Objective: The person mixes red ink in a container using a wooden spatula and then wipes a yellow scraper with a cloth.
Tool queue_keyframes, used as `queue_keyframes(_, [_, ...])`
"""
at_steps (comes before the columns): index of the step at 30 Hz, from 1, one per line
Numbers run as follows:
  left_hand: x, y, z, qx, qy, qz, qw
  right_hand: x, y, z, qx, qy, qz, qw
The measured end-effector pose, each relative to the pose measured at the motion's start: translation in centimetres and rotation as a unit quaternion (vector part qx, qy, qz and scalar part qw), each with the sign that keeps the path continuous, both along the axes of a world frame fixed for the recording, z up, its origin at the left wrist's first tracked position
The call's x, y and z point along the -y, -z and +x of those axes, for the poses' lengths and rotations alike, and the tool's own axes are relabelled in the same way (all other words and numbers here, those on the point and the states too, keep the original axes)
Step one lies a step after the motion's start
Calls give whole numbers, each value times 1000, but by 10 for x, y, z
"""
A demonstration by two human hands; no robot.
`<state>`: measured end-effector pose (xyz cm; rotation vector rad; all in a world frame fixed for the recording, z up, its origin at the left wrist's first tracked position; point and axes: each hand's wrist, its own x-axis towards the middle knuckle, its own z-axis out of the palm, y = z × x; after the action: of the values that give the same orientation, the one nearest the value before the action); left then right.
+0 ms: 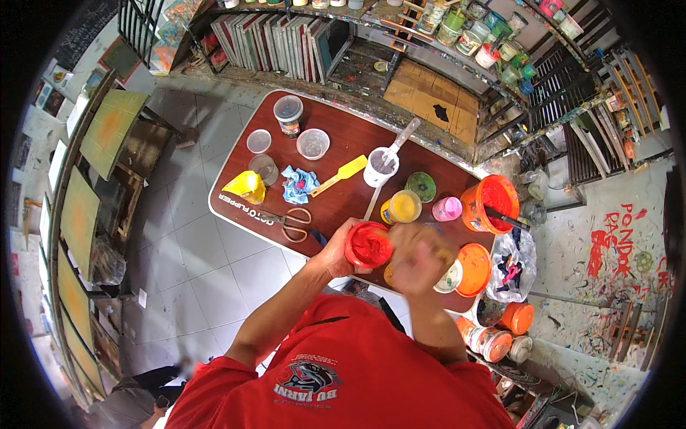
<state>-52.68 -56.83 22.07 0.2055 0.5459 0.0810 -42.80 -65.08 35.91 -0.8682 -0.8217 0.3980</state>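
My left hand [333, 252] is wrapped round a small red pot of thick red paint [369, 245], tilted so its open top faces me. Close against the pot's right side, my right hand [423, 259] is smeared by motion. Its fingers look curled into a fist, and whatever they grip is hidden. Beyond the hands stand an open tub of yellow paint [401, 207] and a small pink pot [447, 209]. Just left of the left hand lie scissors with brown handles [296, 225] on the dark red table [246, 161].
A white tub with a spatula [381, 167], a yellow scraper [343, 175], a blue crumpled cloth [299, 185] and clear cups [313, 144] cover the far table. On the right stand an orange bucket [493, 204] and an orange lid [473, 270]. Shelves of frames [279, 46] line the back.
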Motion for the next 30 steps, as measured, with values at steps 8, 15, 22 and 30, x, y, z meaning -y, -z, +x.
queue_keyframes(8, [-7,-9,5,-24,27,74,997,19,16,31,119,-35,-163,979])
queue_keyframes(15, [-25,-2,0,39,14,30,999,19,13,12,12,-29,-8,999])
queue_keyframes(22, [-22,3,0,98,-48,-15,994,34,21,-10,161,-98,21,982])
queue_keyframes(30, [-4,6,1,49,-37,32,998,33,38,-25,123,-35,-8,992])
